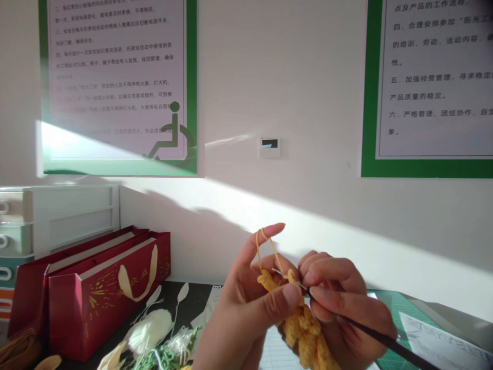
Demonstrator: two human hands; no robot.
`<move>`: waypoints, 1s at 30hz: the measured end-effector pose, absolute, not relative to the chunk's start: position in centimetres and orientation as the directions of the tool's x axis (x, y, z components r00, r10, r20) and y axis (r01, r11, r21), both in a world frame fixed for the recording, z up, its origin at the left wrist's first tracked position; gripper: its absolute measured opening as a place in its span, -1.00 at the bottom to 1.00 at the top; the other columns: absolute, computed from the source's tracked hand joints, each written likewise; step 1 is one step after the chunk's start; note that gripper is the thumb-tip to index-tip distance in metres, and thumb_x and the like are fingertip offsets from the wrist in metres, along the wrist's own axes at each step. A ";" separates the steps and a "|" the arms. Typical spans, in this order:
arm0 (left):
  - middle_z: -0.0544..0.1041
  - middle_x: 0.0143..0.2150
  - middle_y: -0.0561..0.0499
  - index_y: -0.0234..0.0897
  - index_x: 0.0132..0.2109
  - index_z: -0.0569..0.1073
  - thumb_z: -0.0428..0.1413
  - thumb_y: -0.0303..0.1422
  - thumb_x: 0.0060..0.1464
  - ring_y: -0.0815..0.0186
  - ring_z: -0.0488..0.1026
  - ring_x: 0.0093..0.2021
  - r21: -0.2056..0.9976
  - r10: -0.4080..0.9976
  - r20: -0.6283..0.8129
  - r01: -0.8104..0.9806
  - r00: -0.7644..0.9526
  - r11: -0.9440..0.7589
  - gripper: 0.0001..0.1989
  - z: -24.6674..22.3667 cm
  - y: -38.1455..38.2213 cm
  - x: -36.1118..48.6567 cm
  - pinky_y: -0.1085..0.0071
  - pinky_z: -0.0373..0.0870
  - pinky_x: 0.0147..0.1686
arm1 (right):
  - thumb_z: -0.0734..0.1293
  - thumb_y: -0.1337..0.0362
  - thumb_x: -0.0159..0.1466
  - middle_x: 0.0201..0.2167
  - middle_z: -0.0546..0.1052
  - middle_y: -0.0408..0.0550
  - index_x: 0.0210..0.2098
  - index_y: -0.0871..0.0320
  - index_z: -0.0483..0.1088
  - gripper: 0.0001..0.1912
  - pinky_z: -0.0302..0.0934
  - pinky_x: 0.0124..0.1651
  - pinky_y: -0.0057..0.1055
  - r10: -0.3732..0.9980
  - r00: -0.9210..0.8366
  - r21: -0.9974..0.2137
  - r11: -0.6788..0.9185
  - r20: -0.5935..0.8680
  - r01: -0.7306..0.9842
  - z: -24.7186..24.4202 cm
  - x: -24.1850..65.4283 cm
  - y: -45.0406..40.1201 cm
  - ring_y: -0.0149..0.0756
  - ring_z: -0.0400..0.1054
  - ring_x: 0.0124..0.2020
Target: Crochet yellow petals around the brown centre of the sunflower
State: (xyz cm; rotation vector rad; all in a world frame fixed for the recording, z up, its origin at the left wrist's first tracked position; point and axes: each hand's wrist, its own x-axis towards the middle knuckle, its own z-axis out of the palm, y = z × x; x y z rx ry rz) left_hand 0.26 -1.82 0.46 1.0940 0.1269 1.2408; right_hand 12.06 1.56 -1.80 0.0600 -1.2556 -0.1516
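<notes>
My left hand (pixel 250 303) pinches a yellow crocheted piece (pixel 302 334) between its thumb and fingers. Its index finger points up, with a strand of yellow yarn (pixel 275 252) looped around it and running down to the work. A crochet hook (pixel 370 331) with a dark handle is in my right hand (pixel 342 298), held between thumb and fingers. The hook's metal tip sits at the top edge of the yellow piece, close to my left thumb. The lower part of the piece hangs below both hands and runs out of view.
Two red gift bags (pixel 65 303) lie at the left before a drawer unit (pixel 77 205). Near them are a white yarn ball (pixel 150 331) and green yarn scraps (pixel 165 357). A green cutting mat (pixel 389 303) with paper (pixel 442 339) lies at the right. Behind rises a white wall (pixel 308 205).
</notes>
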 end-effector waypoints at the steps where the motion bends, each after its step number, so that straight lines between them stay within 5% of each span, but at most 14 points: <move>1: 0.54 -0.25 0.01 -0.07 0.23 0.53 0.35 -0.45 0.13 0.31 0.46 -0.25 0.720 0.809 0.451 -0.690 0.377 -0.080 -0.47 0.5 -1.8 0.3 0.40 0.38 -0.16 | 0.34 0.41 0.39 -0.30 0.47 -0.09 -0.07 0.02 0.56 -0.79 0.32 -0.49 -0.22 -0.153 0.297 0.132 0.987 0.942 0.088 -1.8 12.1 1.6 -0.29 0.37 -0.42; 4: 0.56 -0.28 -0.01 -0.14 0.21 0.56 0.26 -0.33 0.26 0.31 0.45 -0.25 0.734 0.856 0.394 -0.676 0.334 -0.073 -0.62 0.6 -1.9 0.3 0.44 0.39 -0.19 | 0.34 0.41 0.39 -0.31 0.47 -0.08 -0.07 0.00 0.55 -0.78 0.30 -0.51 -0.24 -0.153 0.283 0.129 0.986 0.947 0.103 -2.0 12.0 1.6 -0.29 0.36 -0.44; 8: 0.54 -0.34 0.02 -0.14 0.15 0.60 0.28 -0.41 0.21 0.36 0.44 -0.31 0.726 0.880 0.357 -0.686 0.313 -0.051 -0.64 0.7 -2.1 0.5 0.51 0.39 -0.29 | 0.29 0.44 0.41 -0.26 0.48 -0.08 -0.05 0.01 0.54 -0.74 0.33 -0.44 -0.22 -0.164 0.293 0.138 0.984 0.942 0.109 -2.7 12.2 1.8 -0.30 0.38 -0.42; 15: 0.48 -0.45 0.08 -0.22 0.05 0.63 0.28 -0.40 0.23 0.46 0.39 -0.44 0.711 0.908 0.326 -0.702 0.263 -0.052 -0.75 0.9 -1.9 1.2 0.61 0.34 -0.40 | 0.29 0.48 0.40 -0.18 0.48 -0.05 0.03 0.03 0.49 -0.69 0.42 -0.32 -0.20 -0.152 -0.014 0.153 0.985 0.988 0.083 -3.5 14.3 2.5 -0.28 0.43 -0.31; 23: 0.55 -0.27 0.05 -0.12 0.23 0.49 0.43 -0.51 0.01 0.36 0.51 -0.32 0.758 0.791 0.446 -0.646 0.419 -0.085 -0.36 0.6 -1.4 0.2 0.45 0.41 -0.26 | 0.30 0.48 0.39 -0.16 0.49 -0.05 0.03 0.02 0.53 -0.68 0.33 -0.39 -0.23 -0.140 0.149 0.135 0.990 0.979 0.046 -3.4 13.8 2.6 -0.28 0.39 -0.32; 30: 0.53 -0.23 0.05 -0.03 0.33 0.39 0.43 -0.51 0.03 0.34 0.51 -0.28 0.791 0.785 0.474 -0.585 0.399 -0.180 -0.24 0.6 -1.8 -0.1 0.45 0.42 -0.24 | 0.35 0.40 0.40 -0.26 0.50 -0.07 -0.06 0.09 0.54 -0.83 0.30 -0.36 -0.21 -0.051 0.164 0.072 0.990 0.985 -0.124 -3.0 13.6 2.5 -0.31 0.39 -0.35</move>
